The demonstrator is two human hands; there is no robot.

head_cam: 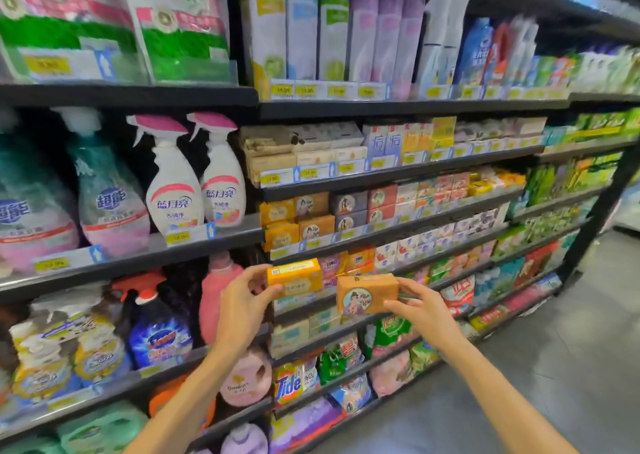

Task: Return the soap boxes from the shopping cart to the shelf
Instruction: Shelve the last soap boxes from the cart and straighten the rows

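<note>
My left hand [242, 301] grips a yellow soap box [294, 278] by its left end, held up in front of the shelving. My right hand [420, 309] grips an orange-brown soap box [365, 294] with a round picture on its face, held by its right end. Both boxes hang just below the soap shelf [388, 233], where matching yellow boxes [280, 225] and brown boxes [313, 216] are stacked in two layers. The shopping cart is out of view.
Spray bottles [194, 179] and detergent jugs [156, 335] fill the shelves to the left. More soap packs [450, 190] run along the shelves to the right, with detergent bags [294, 382] below. Grey floor [554, 367] lies at lower right.
</note>
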